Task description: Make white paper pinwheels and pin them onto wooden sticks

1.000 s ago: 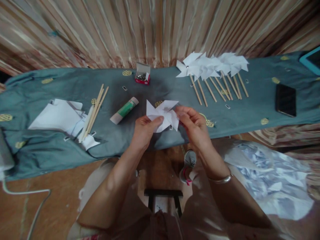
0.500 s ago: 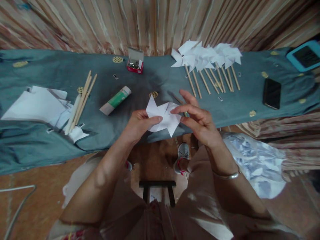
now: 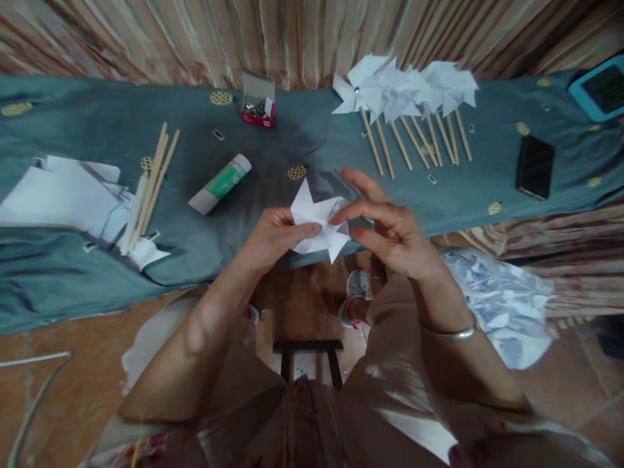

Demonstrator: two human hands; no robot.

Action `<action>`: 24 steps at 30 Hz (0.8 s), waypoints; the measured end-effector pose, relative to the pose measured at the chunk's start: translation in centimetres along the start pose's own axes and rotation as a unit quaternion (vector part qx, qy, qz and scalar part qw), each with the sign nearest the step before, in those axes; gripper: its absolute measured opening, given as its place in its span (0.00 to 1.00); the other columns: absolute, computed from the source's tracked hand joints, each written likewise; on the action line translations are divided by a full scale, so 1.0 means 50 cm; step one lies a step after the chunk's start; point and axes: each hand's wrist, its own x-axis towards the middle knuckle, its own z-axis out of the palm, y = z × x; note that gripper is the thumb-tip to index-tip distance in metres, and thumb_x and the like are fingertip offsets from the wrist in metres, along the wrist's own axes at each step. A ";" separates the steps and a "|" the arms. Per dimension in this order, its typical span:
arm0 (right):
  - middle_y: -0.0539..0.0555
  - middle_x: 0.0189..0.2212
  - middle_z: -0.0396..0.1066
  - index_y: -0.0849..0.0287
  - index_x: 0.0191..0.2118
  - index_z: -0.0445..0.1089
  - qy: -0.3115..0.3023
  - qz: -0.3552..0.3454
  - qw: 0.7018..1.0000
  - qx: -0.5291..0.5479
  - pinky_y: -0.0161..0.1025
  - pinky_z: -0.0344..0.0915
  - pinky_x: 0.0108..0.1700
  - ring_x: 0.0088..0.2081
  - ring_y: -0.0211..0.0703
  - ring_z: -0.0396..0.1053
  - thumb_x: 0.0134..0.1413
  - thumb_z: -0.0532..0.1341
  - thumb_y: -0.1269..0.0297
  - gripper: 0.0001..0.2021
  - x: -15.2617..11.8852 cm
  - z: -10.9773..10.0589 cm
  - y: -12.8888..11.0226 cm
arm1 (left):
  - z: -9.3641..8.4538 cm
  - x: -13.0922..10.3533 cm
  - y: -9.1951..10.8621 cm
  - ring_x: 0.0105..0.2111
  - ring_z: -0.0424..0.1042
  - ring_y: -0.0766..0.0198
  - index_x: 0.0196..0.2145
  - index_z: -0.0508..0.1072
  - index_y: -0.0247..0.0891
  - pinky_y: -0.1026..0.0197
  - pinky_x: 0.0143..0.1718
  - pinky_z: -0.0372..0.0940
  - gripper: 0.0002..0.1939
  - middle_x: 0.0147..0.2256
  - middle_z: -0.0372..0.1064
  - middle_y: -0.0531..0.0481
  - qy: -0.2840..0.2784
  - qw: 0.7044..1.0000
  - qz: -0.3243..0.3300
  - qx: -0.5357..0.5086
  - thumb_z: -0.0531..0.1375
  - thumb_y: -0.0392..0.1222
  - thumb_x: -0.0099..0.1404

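Pleated beige-brown curtains cross the frame's top, behind a teal-clothed table. White paper pinwheels on wooden sticks line the upper right. At centre, the left hand pinches a white, star-shaped folded paper; the right hand, fingers spread, touches it, its grip unclear. Upper left of centre sits an open red cardboard box.

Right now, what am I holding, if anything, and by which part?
A folded white paper pinwheel: your left hand pinches its left side, thumb near the middle; your right hand has fingers at its center and right edge.
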 end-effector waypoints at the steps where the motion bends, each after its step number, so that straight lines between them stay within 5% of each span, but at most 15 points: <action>1: 0.44 0.67 0.53 0.51 0.38 0.75 -0.004 -0.004 1.000 -0.007 0.50 0.45 0.69 0.69 0.49 0.49 0.51 0.60 0.73 0.12 -0.001 -0.001 0.001 | 0.001 0.000 0.001 0.20 0.66 0.69 0.22 0.78 0.35 0.65 0.24 0.59 0.10 0.22 0.73 0.52 -0.001 1.000 -0.001 -0.001 0.71 0.41 0.41; 15: 0.46 0.66 0.55 0.53 0.33 0.74 -0.024 -0.020 0.998 -0.048 0.52 0.48 0.68 0.68 0.51 0.51 0.52 0.62 0.70 0.05 -0.006 -0.005 0.000 | 0.007 -0.002 -0.007 0.22 0.70 0.66 0.22 0.79 0.36 0.63 0.27 0.64 0.07 0.23 0.75 0.50 -0.006 1.000 -0.022 0.008 0.71 0.39 0.42; 24: 0.45 0.60 0.65 0.50 0.33 0.78 0.024 -0.036 0.999 -0.033 0.55 0.46 0.69 0.67 0.52 0.52 0.53 0.66 0.64 0.03 0.000 0.004 0.011 | 0.002 -0.002 -0.012 0.23 0.71 0.66 0.23 0.80 0.37 0.63 0.28 0.66 0.10 0.24 0.76 0.51 0.005 1.000 -0.013 0.005 0.73 0.41 0.41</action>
